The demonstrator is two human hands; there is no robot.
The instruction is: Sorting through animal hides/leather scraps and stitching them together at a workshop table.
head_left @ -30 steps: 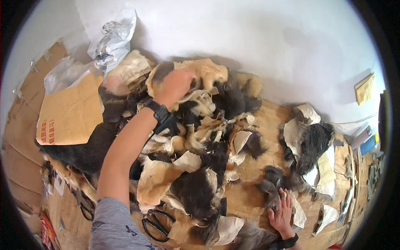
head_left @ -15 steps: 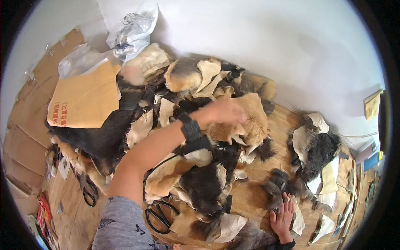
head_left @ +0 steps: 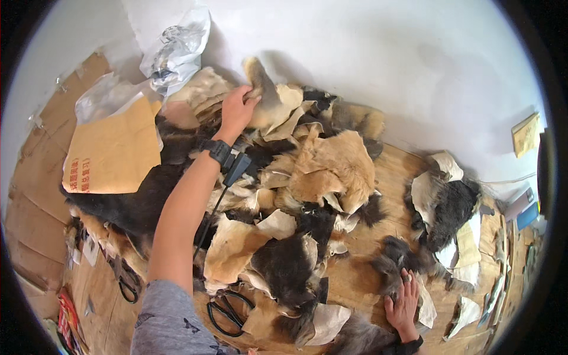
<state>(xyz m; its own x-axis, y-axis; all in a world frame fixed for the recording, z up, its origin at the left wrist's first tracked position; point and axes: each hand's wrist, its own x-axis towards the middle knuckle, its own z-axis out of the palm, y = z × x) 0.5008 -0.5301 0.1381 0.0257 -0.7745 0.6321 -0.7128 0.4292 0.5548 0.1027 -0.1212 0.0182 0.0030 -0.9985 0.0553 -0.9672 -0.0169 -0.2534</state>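
Note:
At the back of the heap my left hand (head_left: pixel 238 111) is closed on the edge of a grey-and-tan fur piece (head_left: pixel 267 99), and one end of it stands up against the wall. Pale skin shows on that piece's right side. A tan fur piece (head_left: pixel 337 164) lies in the middle of the heap, with a dark brown one (head_left: pixel 284 266) nearer to me. Low on the right, my right hand (head_left: pixel 403 305) rests with its fingers stretched out on a dark grey fur scrap (head_left: pixel 393 260), beside a pale scrap (head_left: pixel 426 302).
A yellow paper envelope (head_left: pixel 112 148) lies on black fur at the left, below a clear plastic bag (head_left: pixel 177 50). Scissors with black handles (head_left: pixel 228 316) lie near the front of the wooden table (head_left: pixel 349 278). More black fur (head_left: pixel 452 216) lies at the right.
My left hand has moved left and back from the tan fur to the grey-and-tan piece, taken hold of it and raised its end. My right hand stays put.

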